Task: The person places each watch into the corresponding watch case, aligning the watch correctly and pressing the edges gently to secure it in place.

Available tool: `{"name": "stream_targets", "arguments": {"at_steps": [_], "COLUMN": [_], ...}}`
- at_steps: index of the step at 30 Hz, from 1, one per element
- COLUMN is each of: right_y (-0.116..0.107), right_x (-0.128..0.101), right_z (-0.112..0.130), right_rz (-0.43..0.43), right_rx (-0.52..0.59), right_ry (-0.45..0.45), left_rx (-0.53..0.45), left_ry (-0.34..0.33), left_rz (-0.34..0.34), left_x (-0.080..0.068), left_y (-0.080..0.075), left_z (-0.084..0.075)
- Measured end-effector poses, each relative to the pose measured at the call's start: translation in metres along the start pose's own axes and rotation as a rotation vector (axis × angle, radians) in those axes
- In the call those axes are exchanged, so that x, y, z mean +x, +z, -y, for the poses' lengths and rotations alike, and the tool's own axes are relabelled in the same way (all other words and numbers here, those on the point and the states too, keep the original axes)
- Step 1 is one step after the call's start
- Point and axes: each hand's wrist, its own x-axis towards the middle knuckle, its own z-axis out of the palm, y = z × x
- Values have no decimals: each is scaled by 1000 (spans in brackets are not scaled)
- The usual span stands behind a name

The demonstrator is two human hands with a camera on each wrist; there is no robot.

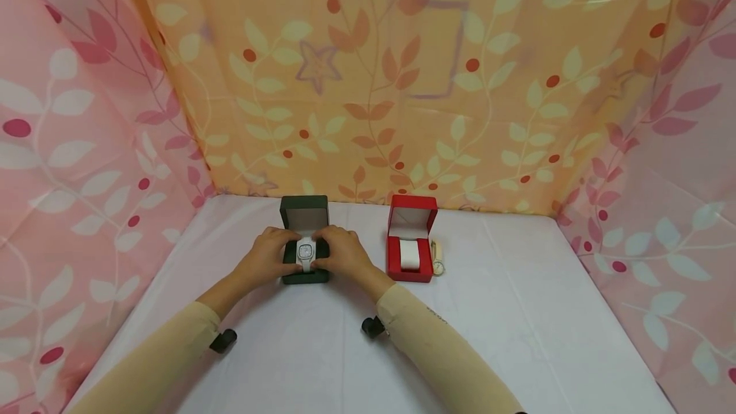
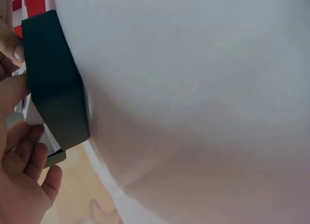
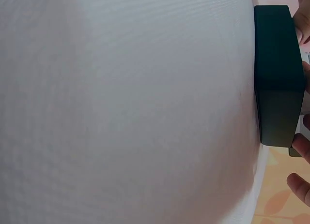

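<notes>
A white wristwatch point(image 1: 306, 252) with a squarish face sits upright in the open dark green watch box point(image 1: 305, 277). My left hand point(image 1: 263, 258) pinches the watch's left side, thumb low near the strap and fingertips at its top. From the other side my right hand point(image 1: 348, 255) pinches it in the same way. In the left wrist view the box's side wall point(image 2: 53, 64) hides most of the watch, while my left fingers point(image 2: 36, 158) reach over the box. The right wrist view shows the box's other wall point(image 3: 277, 50) and some right fingertips point(image 3: 299, 184) at the frame's edge.
An open red watch box point(image 1: 393, 271) with a white cushion point(image 1: 409, 254) stands right of the green one. Against its right side lies a watch point(image 1: 437, 259) with a pale gold strap. A white cloth point(image 1: 517, 318) covers the table; patterned curtains point(image 1: 368, 82) enclose the back and sides.
</notes>
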Motion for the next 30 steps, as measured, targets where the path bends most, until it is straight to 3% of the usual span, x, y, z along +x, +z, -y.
{"name": "stream_targets", "arguments": {"at_steps": [15,30], "right_y": [3,-1], "right_x": [1,3], "right_z": [-2,-1], "right_rz": [-24,28], "right_rx": [-37,-16], "right_ry": [-24,-19], "left_rx": [21,5], "left_ry": [-18,-23], "left_rz": [96,118], "left_x": [7,8], "left_y": [-1,-2], "left_z": [5,3]}}
